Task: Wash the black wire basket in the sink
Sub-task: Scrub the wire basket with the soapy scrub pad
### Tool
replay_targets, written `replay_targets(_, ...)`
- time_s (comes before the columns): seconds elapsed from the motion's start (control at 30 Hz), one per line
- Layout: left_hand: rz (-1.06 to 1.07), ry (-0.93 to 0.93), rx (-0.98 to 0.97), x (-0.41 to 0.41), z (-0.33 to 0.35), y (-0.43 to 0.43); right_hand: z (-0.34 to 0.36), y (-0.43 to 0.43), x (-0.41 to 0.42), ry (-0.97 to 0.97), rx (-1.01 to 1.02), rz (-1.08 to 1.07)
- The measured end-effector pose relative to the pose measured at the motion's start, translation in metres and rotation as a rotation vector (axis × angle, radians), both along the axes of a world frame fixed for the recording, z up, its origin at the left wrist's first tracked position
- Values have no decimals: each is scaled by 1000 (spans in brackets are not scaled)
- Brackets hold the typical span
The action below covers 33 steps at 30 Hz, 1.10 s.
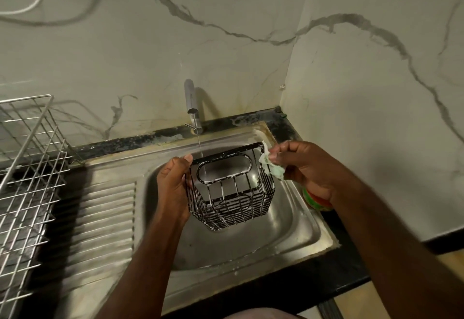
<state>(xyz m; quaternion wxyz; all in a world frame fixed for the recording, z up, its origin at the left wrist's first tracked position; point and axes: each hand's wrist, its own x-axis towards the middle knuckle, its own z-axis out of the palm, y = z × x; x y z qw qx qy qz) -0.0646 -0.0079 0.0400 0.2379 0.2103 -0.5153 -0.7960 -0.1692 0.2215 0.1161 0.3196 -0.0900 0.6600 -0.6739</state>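
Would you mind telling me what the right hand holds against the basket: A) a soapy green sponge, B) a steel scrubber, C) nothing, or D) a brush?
A: the right hand pinches a pale green, sudsy sponge at the top right corner of the basket.

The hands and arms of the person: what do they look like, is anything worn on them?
Both forearms are bare: no sleeves show. The left hand and right hand wear no gloves, and no ring, watch or bracelet is visible.
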Motion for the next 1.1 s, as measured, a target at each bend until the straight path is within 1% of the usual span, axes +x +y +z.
replay_targets(0.17,12,-17,76,3,-8,-7,2,-11,5,-35,-18,62)
replay_targets(0.27,46,-39,131,5,-10,-10,2,-20,8,-90,-75,31)
replay_targets(0.33,44,-61,108,7,-11,-12,3,-26,8,-126,-100,2)
replay_targets(0.43,86,-87,25,9,-5,-5,1,-33,10,-105,-40,-19)
replay_targets(0.5,127,-117,-128,13,2,0,-1,-37,13,-73,4,-21)
replay_targets(0.57,194,-178,-397,16,9,-1,-4,-40,17,-33,50,-12)
replay_targets(0.63,195,-202,-615,14,23,0,-5,-43,22,11,77,0)
replay_targets(0.67,153,-214,-690,11,31,4,-5,-45,24,32,90,3)
replay_targets(0.8,-164,-319,-914,-12,41,31,1,-51,27,74,94,-19)
replay_targets(0.87,-223,-313,-913,-20,36,38,4,-51,26,77,70,-26)
replay_targets(1.03,-209,-312,-660,-25,32,38,-3,-40,22,92,128,44)
replay_targets(1.1,-208,-319,-561,-22,32,37,-2,-32,21,129,155,37)
